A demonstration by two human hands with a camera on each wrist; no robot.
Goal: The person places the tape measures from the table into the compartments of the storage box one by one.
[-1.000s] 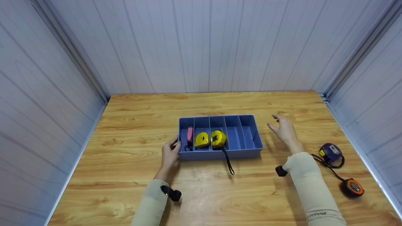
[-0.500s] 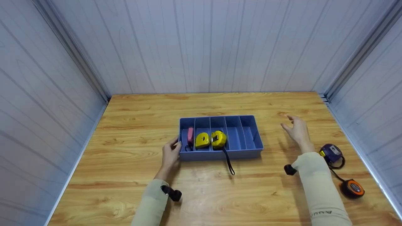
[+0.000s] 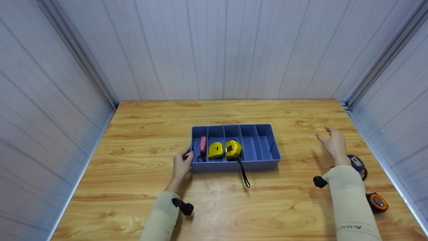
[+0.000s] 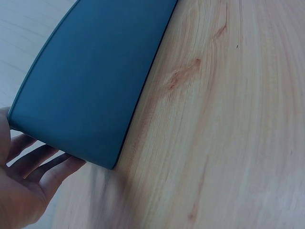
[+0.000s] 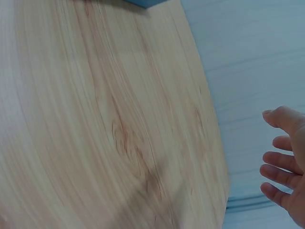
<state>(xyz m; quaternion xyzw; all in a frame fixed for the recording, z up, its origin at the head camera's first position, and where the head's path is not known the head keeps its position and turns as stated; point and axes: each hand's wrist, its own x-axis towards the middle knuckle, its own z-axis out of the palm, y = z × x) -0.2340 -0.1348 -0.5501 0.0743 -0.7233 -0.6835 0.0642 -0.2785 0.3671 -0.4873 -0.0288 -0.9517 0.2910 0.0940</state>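
While the left hand [image 3: 181, 165] grips a smooth, 5-slot rectangular tray [image 3: 215, 167], the empty right hand [image 3: 335, 146] hangs half-spread.

Blue tray [image 3: 235, 165], pink item [image 3: 203, 144], yellow tape measures [image 3: 216, 150] [image 3: 233, 149], navy tape measure [image 3: 357, 163], orange-and-black tape measure [image 3: 378, 203], wood-grain tabletop [image 3: 267, 204]

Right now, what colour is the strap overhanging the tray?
The strap is black, clearest in the head view.
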